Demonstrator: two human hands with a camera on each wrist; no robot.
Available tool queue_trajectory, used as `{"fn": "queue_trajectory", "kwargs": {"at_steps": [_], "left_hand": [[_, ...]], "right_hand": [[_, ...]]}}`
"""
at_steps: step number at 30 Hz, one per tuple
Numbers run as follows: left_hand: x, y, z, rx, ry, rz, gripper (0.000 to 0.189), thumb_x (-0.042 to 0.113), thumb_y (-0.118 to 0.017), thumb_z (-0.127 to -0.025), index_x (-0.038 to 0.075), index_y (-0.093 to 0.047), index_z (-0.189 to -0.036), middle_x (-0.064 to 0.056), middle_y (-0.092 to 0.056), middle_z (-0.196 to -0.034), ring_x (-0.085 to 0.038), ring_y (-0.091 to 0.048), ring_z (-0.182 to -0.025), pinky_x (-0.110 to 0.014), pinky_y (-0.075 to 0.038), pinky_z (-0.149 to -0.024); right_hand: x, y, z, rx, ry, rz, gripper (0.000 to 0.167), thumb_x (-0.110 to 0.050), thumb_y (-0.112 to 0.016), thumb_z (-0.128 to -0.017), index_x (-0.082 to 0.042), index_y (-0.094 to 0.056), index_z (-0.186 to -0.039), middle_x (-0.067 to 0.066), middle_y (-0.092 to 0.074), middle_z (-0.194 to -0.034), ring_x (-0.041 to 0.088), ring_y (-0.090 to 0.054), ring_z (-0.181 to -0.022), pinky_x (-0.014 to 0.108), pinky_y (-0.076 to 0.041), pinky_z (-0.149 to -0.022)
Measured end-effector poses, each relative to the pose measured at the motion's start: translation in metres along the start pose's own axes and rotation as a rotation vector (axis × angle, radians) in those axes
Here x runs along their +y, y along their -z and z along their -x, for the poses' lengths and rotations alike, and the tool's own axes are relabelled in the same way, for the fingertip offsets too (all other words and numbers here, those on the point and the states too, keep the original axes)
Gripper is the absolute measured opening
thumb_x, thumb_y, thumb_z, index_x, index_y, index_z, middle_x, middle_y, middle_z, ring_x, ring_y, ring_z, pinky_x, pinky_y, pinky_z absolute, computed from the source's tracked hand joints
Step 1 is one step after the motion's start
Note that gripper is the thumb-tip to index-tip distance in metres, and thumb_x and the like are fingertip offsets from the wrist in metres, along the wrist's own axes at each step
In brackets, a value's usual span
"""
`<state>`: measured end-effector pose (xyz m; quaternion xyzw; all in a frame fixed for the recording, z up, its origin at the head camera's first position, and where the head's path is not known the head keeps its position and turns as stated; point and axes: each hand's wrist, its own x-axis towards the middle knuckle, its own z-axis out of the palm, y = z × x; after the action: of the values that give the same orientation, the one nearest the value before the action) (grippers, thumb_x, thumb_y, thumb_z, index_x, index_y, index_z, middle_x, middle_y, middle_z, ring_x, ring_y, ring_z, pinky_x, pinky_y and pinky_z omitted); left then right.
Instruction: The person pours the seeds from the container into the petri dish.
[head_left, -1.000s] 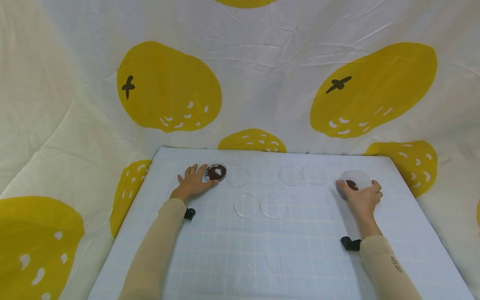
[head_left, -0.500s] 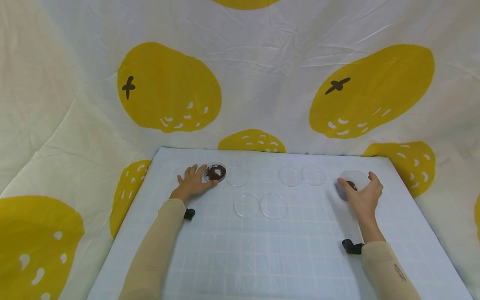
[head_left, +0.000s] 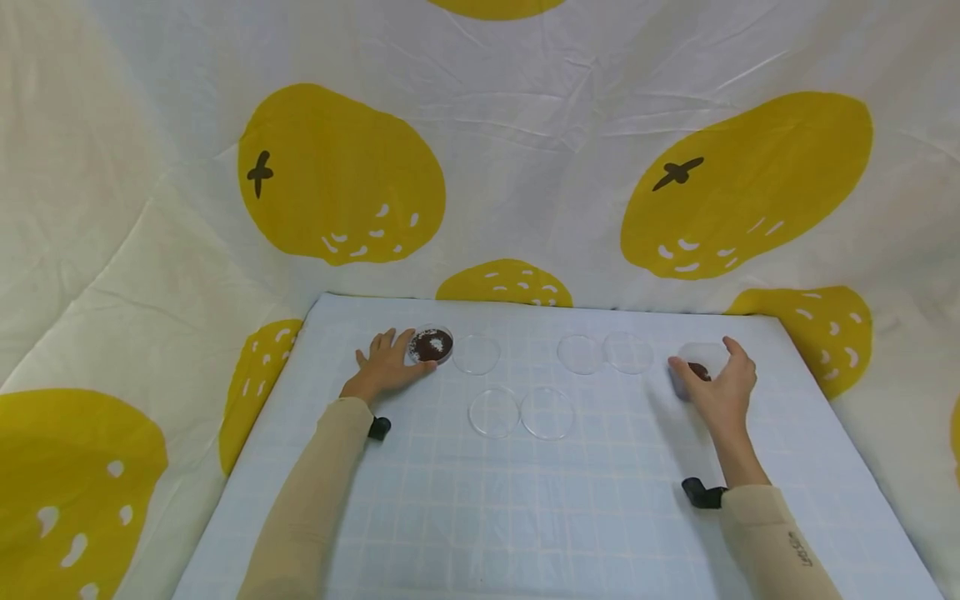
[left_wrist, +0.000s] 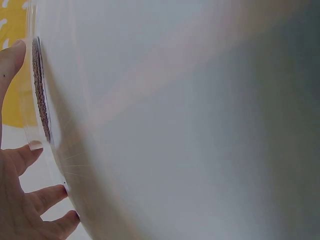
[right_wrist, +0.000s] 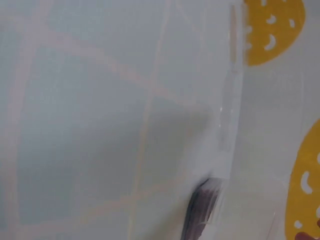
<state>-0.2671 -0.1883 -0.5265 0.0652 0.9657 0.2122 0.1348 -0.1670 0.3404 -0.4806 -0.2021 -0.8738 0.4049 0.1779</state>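
In the head view, a round clear petri dish [head_left: 431, 345] with dark brown grains and white bits stands at the back left of the table. My left hand [head_left: 386, 365] grips it between thumb and index finger, the other fingers spread on the cloth; the left wrist view shows the brown layer [left_wrist: 42, 90] edge-on. At the back right, my right hand [head_left: 723, 387] grips a translucent container [head_left: 705, 352] with dark brown contents, thumb on its left and a fingertip at its far right. The hand partly hides it. In the right wrist view its dark base [right_wrist: 201, 207] appears at the bottom.
Several clear round dishes or lids lie on the white gridded cloth [head_left: 517, 517]: one clear disc [head_left: 476, 354] beside the filled dish, a pair [head_left: 603, 353] right of centre, and a pair [head_left: 521, 412] nearer the front. A yellow-patterned curtain [head_left: 525, 167] rises behind the table.
My right hand has shifted slightly left with the container, and its index finger has moved from the container's right side toward its far right edge. The left hand has stayed put.
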Motion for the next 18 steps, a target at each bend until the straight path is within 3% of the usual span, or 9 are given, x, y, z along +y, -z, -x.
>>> {"fn": "queue_trajectory", "kwargs": {"at_steps": [5,11,18], "left_hand": [[0.001,0.001,0.001,0.002,0.001,0.000,0.101,0.079,-0.052,-0.085,0.021,-0.020,-0.160,-0.025,-0.010,-0.162,-0.048,-0.004,-0.147,-0.079,0.003,-0.104],[0.001,0.002,0.002,0.007,-0.001,0.003,0.101,0.079,-0.052,-0.084,0.020,-0.021,-0.160,-0.025,-0.011,-0.162,-0.048,-0.004,-0.147,-0.079,0.003,-0.104],[0.002,0.002,0.002,0.000,-0.001,0.003,0.100,0.077,-0.053,-0.086,0.020,-0.021,-0.160,-0.025,-0.010,-0.162,-0.048,-0.004,-0.147,-0.079,0.004,-0.104]], "right_hand": [[-0.012,-0.007,0.002,-0.059,0.045,-0.019,0.091,-0.036,-0.075,-0.090,-0.007,-0.022,-0.158,0.022,-0.023,-0.158,0.039,-0.026,-0.140,0.055,-0.025,-0.115],[-0.027,-0.022,0.002,-0.132,0.173,-0.065,0.090,-0.035,-0.079,-0.088,-0.005,-0.028,-0.155,0.023,-0.028,-0.155,0.041,-0.027,-0.142,0.060,-0.023,-0.114],[-0.042,-0.045,0.001,-0.284,0.291,-0.086,0.091,-0.039,-0.078,-0.088,-0.007,-0.027,-0.156,0.020,-0.027,-0.158,0.042,-0.025,-0.144,0.064,-0.022,-0.112]]}}
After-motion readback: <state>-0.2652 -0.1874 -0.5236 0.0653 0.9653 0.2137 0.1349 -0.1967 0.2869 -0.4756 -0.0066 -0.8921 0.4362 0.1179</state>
